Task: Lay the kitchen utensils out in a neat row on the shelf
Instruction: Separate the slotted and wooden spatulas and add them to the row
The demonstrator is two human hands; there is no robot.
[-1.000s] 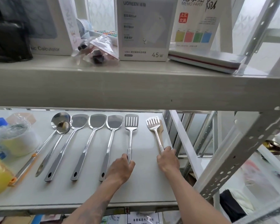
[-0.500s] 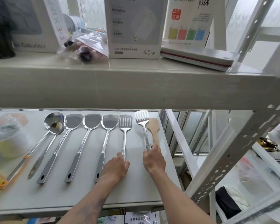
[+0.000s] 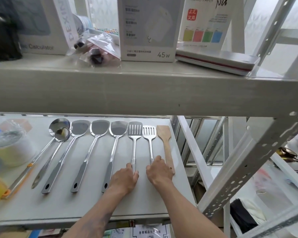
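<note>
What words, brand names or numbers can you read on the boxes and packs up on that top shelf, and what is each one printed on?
"DEXIN": side of the calculator box.
"Calculator": front of the same box; the word before it is cut off.
"45w": lower right of the grey charger box; its small Chinese lines are too blurred to read.
"MEMO PAPER": top of the memo paper pack.
"上汇文具": red badge on that pack; the small print below its colour squares is unreadable.
</note>
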